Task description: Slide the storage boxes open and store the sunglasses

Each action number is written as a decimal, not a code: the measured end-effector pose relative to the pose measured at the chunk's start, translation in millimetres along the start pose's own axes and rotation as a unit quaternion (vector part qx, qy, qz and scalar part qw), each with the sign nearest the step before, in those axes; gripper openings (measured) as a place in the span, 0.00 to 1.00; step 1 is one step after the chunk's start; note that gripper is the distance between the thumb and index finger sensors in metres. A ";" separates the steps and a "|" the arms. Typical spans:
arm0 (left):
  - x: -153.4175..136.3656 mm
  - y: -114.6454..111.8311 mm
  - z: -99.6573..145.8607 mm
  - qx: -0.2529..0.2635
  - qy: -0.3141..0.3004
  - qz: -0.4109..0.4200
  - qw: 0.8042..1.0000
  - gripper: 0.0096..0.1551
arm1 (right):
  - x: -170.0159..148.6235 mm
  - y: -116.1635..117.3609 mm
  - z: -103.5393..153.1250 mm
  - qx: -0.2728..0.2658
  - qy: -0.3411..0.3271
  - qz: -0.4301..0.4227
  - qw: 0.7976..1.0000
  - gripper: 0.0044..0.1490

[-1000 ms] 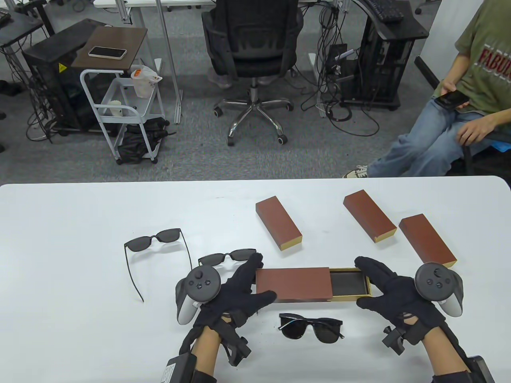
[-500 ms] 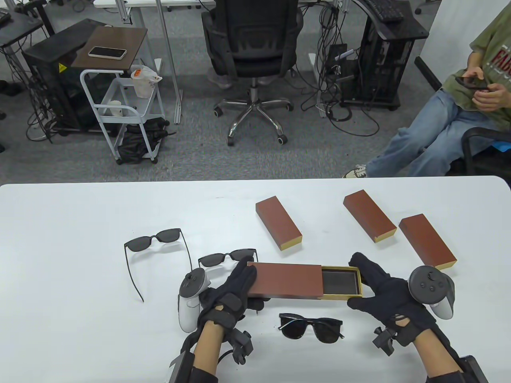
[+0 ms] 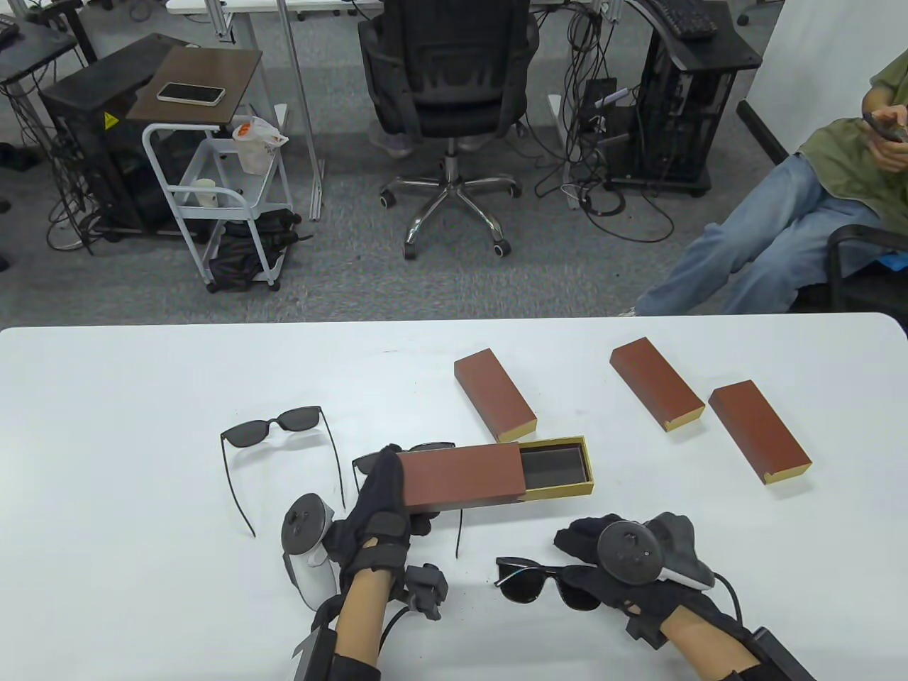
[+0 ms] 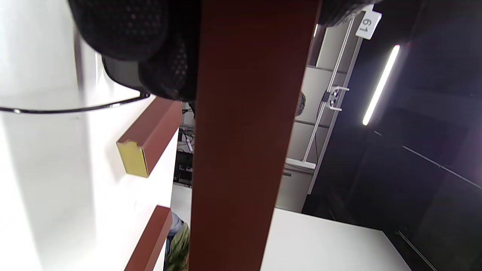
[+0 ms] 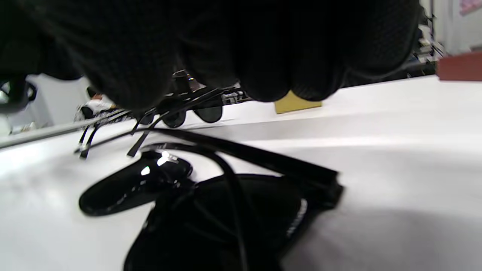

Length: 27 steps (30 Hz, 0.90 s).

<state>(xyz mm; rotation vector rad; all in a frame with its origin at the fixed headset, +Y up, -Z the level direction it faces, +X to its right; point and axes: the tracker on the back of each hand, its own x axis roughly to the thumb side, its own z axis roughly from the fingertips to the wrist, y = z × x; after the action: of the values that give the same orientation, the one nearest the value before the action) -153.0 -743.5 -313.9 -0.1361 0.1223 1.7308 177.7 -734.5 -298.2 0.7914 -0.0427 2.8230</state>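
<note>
- We are bringing our right hand [image 3: 624, 567] down over the folded shades [image 3: 532, 583] at the table's [image 3: 106, 397] near edge. The wrist view has its fingertips [image 5: 263, 67] hanging bunched just above the frame; whether they are pinching it yet we cannot tell, since the tracker is covering them from above.
- Those shades are lying folded and closest to us, which is likely why we are going for them first: arms tucked in, they are ready to drop into a tray.
- Our left hand [image 3: 379, 507] is gripping the box [image 3: 461, 479] by the sleeve's left end, thumb on the near side, fingers wrapped behind, and holding it tilted off the table. We are probably gripping the sleeve end so the tray end is staying free.
- The tray [image 3: 557, 464] is sticking out to the right, its dark lining showing and nothing in it. It is facing our right hand, so the shades can go straight across.
- Just behind the box, a second pair [image 3: 408, 454] is lying partly hidden by it, and farther left an open pair [image 3: 273, 429] is resting with arms spread; both are waiting their turn.
- Farther back, three shut boxes, middle [image 3: 494, 396], right [image 3: 656, 383] and far right [image 3: 759, 430], are lying well apart, presumably one for each remaining pair.
</note>
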 end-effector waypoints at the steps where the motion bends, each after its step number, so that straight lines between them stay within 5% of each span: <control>1: -0.2 1.3 -0.4 0.002 0.000 0.000 1.000 0.42 | 5.8 2.7 -0.9 -0.002 -0.005 0.018 1.000 0.31; 17: -1.6 7.3 0.0 0.021 0.008 0.003 1.000 0.42 | 18.6 24.7 -4.6 0.020 -0.021 0.097 0.995 0.24; 27: -1.7 10.5 1.7 0.037 0.011 -0.002 0.999 0.42 | 17.0 13.3 -2.3 0.000 -0.023 0.095 0.995 0.23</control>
<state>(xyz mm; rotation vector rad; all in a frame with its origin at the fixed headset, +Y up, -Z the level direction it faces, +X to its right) -163.1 -746.6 -311.9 -0.1008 0.2027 1.7178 159.6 -744.1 -291.1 0.8965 -0.1323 2.9811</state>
